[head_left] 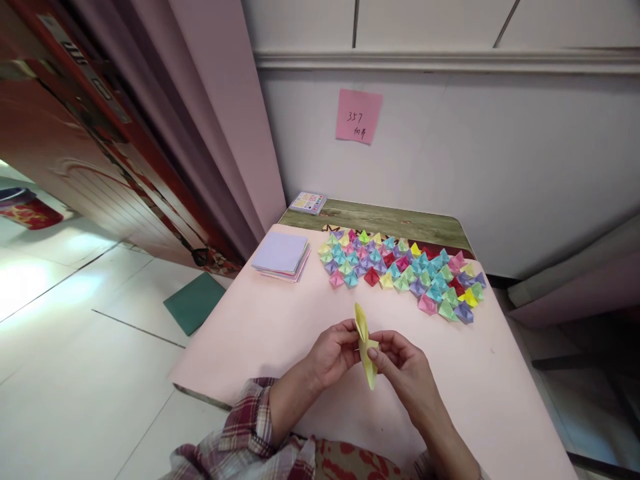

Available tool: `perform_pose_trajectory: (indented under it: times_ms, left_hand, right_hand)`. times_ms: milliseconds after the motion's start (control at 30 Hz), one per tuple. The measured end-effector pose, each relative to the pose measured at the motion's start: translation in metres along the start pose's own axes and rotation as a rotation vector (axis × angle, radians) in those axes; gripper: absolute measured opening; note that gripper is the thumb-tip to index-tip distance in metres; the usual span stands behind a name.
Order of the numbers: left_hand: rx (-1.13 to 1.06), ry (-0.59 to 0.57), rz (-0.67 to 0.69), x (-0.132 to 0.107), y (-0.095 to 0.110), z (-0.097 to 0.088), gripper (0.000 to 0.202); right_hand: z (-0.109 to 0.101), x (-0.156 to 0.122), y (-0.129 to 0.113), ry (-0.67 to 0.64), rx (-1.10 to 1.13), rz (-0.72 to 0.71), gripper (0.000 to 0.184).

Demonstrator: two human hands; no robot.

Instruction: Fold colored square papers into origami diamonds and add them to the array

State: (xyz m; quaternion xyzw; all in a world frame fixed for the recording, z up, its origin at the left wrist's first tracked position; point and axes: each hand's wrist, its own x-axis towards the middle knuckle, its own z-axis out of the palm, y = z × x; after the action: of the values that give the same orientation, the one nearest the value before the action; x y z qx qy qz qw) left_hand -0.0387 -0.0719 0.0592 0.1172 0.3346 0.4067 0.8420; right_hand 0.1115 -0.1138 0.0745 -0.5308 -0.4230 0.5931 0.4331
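Between my two hands, above the near part of the pink-covered table (240,333), is a partly folded piece of yellow origami paper (368,367). My left hand (333,353) grips it from the left, fingers curled against its side. From the right, my right hand (403,363) pinches it, thumb on the near face. The paper stands tilted on edge, one pointed flap up and another down. Farther off lie rows of small folded paper pieces (400,267) in many colours. A stack of square paper sheets (281,253), lilac on top, sits to their left.
A small printed packet (309,203) lies at the far left corner, on the wood-patterned strip (400,219). A pink note (359,117) is stuck to the wall. Left of the table, a green square (195,303) lies on the tiled floor near a red door (115,180).
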Motion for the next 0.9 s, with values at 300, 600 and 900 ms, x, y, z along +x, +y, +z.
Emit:
perform_pose_trajectory:
  times_ms: [300, 600, 900]
  left_hand:
    - [0.026, 0.023, 0.037, 0.000, -0.001, 0.001, 0.016]
    - [0.121, 0.005, 0.029, -0.003, -0.003, 0.000, 0.013]
    - [0.210, -0.004, -0.043, -0.006, -0.003, 0.005, 0.020]
  right_hand:
    - [-0.001, 0.000, 0.001, 0.007, -0.041, 0.000, 0.039]
    - [-0.004, 0.004, -0.006, 0.076, -0.099, -0.045, 0.037]
    - [-0.010, 0.020, -0.011, 0.131, -0.150, -0.128, 0.033]
